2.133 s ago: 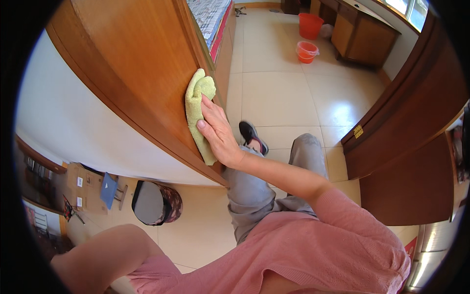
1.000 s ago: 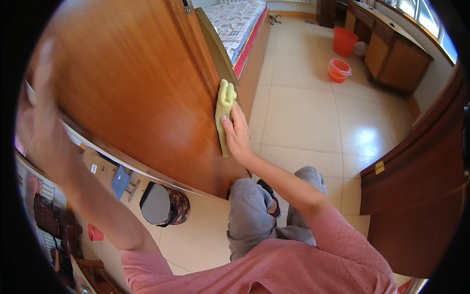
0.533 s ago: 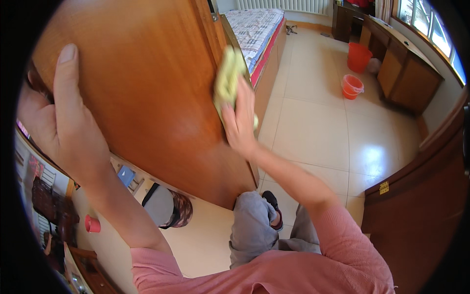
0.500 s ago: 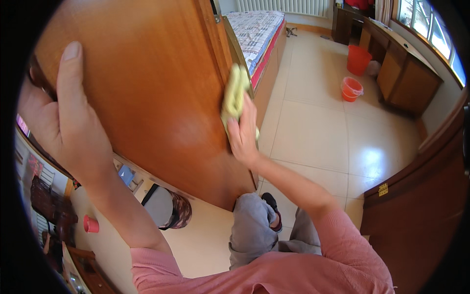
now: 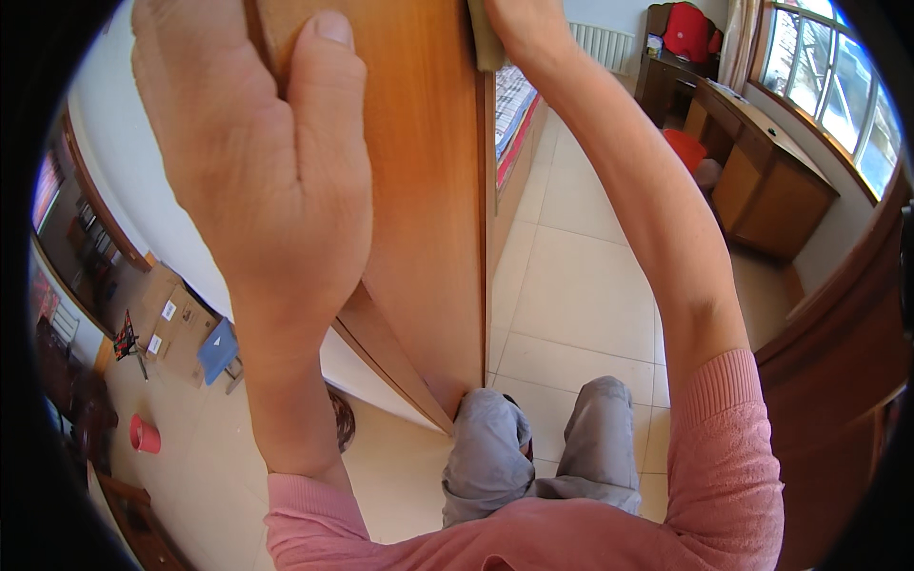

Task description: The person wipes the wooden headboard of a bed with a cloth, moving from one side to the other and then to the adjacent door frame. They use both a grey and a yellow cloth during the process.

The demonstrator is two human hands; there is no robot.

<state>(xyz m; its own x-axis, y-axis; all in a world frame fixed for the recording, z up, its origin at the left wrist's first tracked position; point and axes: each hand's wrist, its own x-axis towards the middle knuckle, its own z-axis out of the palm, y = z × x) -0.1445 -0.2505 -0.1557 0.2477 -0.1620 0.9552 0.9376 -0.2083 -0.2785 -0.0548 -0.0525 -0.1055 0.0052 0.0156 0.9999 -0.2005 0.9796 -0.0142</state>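
Observation:
A brown wooden door stands upright in front of me, its narrow edge between my knees and the bed. My left hand grips its left side, thumb lying on the door's face; the fingertips are hidden. High at the door's right edge, my right hand holds a folded yellow-green cloth against the wood. The upper picture border cuts off most of that hand's fingers and part of the cloth.
Beyond the door is a bed. A wooden desk and a red bucket stand by the window. At left are a blue folding stool, cardboard and a red bin. Another dark door is close on the right.
My right hand has slid the cloth upward along the door's edge, out toward the top border. My left hand appears farther right and higher, and the door is seen more edge-on.

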